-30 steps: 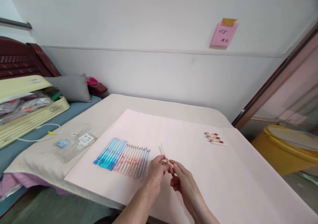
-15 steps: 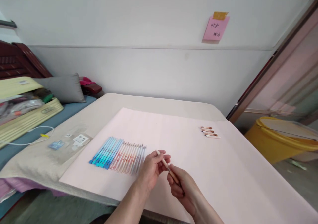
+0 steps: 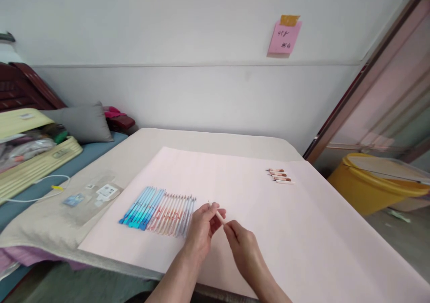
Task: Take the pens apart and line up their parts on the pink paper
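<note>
A slim whitish pen [image 3: 220, 217] spans the gap between my hands, above the pink-white sheet [image 3: 231, 173]. Its tip end is pinched between the thumb and fingers of my left hand [image 3: 202, 226]. My right hand [image 3: 244, 248] closes round the other end, hiding the brown part. Left of my left hand lies a neat row of blue pens [image 3: 144, 207] beside pale pens with red and grey patterns [image 3: 173, 214]. Several short pen-like pieces with dark tips and brown ends [image 3: 278, 175] lie farther off to the right.
A clear plastic wrapper [image 3: 96, 197] with labels lies at the left on the beige cover [image 3: 134, 153]. Farther left are a yellow box [image 3: 50, 159] of bagged things and a grey pillow [image 3: 80, 121]. A yellow bin [image 3: 372, 186] stands right of the table; a pink note [image 3: 285, 37] hangs on the wall.
My right hand has turned over the pen, its back now facing up, and covers the brown end that showed before. My left hand keeps its pinch. The view has shifted slightly.
</note>
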Action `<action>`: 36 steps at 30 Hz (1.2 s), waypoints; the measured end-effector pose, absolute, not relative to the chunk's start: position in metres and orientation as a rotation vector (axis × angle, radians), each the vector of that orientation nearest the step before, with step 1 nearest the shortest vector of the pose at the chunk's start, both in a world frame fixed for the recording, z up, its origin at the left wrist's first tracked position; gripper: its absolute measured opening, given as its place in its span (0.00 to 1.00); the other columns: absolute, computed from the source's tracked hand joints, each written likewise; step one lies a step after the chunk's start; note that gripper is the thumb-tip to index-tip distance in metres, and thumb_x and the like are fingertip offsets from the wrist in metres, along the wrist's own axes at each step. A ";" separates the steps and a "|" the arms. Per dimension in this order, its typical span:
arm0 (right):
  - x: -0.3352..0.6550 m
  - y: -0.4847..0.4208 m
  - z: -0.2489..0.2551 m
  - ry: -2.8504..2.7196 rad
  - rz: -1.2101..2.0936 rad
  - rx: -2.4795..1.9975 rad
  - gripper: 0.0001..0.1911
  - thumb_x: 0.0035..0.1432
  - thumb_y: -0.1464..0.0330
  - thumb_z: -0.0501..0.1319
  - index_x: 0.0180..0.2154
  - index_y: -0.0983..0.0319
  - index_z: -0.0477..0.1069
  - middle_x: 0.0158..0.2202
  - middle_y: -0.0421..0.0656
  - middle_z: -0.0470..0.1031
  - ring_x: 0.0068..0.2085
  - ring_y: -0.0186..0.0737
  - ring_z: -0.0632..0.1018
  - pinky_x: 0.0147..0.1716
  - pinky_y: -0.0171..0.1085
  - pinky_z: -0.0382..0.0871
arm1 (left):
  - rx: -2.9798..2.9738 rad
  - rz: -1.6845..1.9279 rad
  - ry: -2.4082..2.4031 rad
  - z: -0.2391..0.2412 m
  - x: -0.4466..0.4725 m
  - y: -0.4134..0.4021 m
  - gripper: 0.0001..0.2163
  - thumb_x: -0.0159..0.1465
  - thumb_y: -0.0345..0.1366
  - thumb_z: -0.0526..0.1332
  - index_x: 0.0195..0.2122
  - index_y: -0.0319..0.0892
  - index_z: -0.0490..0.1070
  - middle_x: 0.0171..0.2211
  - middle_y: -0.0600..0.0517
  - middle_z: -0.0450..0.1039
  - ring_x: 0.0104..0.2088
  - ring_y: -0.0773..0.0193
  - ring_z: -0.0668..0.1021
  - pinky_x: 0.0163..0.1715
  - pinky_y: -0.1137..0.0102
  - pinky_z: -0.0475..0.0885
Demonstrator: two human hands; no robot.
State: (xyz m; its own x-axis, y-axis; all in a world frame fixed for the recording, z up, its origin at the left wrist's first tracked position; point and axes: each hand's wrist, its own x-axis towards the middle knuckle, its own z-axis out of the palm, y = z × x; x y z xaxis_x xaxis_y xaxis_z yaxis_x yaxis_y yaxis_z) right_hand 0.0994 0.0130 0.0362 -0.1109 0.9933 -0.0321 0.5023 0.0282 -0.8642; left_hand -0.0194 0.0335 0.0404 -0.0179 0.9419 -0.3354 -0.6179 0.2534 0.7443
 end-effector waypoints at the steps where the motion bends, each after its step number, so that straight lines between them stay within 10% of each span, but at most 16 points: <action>1: 0.101 0.016 0.040 -1.579 1.155 -1.536 0.13 0.56 0.62 0.48 0.24 0.60 0.61 0.16 0.35 0.58 0.18 0.30 0.58 0.18 0.32 0.48 | 0.415 1.300 0.872 0.042 -0.019 0.033 0.11 0.54 0.39 0.62 0.35 0.37 0.70 0.34 0.43 0.75 0.37 0.60 0.76 0.38 0.67 0.69; 4: 0.108 0.021 0.048 -1.409 1.407 -1.513 0.13 0.55 0.62 0.49 0.23 0.61 0.62 0.15 0.33 0.54 0.15 0.28 0.53 0.15 0.31 0.45 | 0.409 1.281 0.756 0.047 -0.019 0.032 0.11 0.54 0.35 0.61 0.39 0.37 0.70 0.39 0.41 0.73 0.42 0.57 0.75 0.42 0.64 0.68; 12: 0.112 0.011 0.046 -1.781 0.794 -1.496 0.14 0.57 0.59 0.50 0.23 0.58 0.60 0.16 0.37 0.61 0.17 0.33 0.58 0.19 0.33 0.47 | 0.515 1.297 0.902 0.042 -0.017 0.032 0.06 0.52 0.35 0.64 0.25 0.39 0.68 0.28 0.51 0.73 0.29 0.70 0.73 0.33 0.74 0.67; 19: 0.114 0.014 0.046 -1.832 0.822 -1.492 0.14 0.60 0.61 0.48 0.24 0.57 0.59 0.17 0.36 0.61 0.19 0.34 0.60 0.21 0.33 0.49 | 0.437 1.284 0.776 0.047 -0.016 0.033 0.14 0.52 0.34 0.64 0.40 0.39 0.69 0.39 0.43 0.74 0.41 0.60 0.74 0.43 0.65 0.67; 25: 0.110 0.011 0.037 -2.015 0.558 -1.562 0.12 0.60 0.62 0.47 0.26 0.58 0.59 0.19 0.38 0.65 0.18 0.34 0.62 0.20 0.34 0.46 | 0.579 1.308 1.041 0.039 -0.021 0.033 0.11 0.51 0.41 0.64 0.24 0.38 0.67 0.24 0.50 0.73 0.26 0.68 0.74 0.31 0.71 0.68; 31: 0.119 0.020 0.038 -1.952 0.576 -1.602 0.11 0.60 0.62 0.47 0.27 0.57 0.59 0.19 0.38 0.66 0.19 0.36 0.64 0.21 0.34 0.48 | 0.486 1.251 0.780 0.046 -0.019 0.032 0.13 0.55 0.38 0.61 0.40 0.39 0.70 0.45 0.43 0.72 0.41 0.61 0.75 0.40 0.69 0.68; 36: 0.119 0.018 0.043 -1.920 0.690 -1.545 0.12 0.59 0.62 0.49 0.24 0.57 0.57 0.17 0.36 0.63 0.18 0.35 0.60 0.20 0.34 0.47 | 0.392 1.282 0.818 0.044 -0.019 0.034 0.12 0.55 0.36 0.62 0.40 0.40 0.70 0.43 0.43 0.72 0.44 0.59 0.74 0.41 0.68 0.68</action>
State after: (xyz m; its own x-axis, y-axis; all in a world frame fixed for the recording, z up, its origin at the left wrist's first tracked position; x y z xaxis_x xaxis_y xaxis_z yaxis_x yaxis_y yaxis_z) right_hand 0.1187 0.0176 0.0434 -0.1667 0.9794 0.1137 0.6830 0.1978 -0.7031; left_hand -0.0189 0.0340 0.0441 0.0623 0.9464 -0.3170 -0.6861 0.2712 0.6751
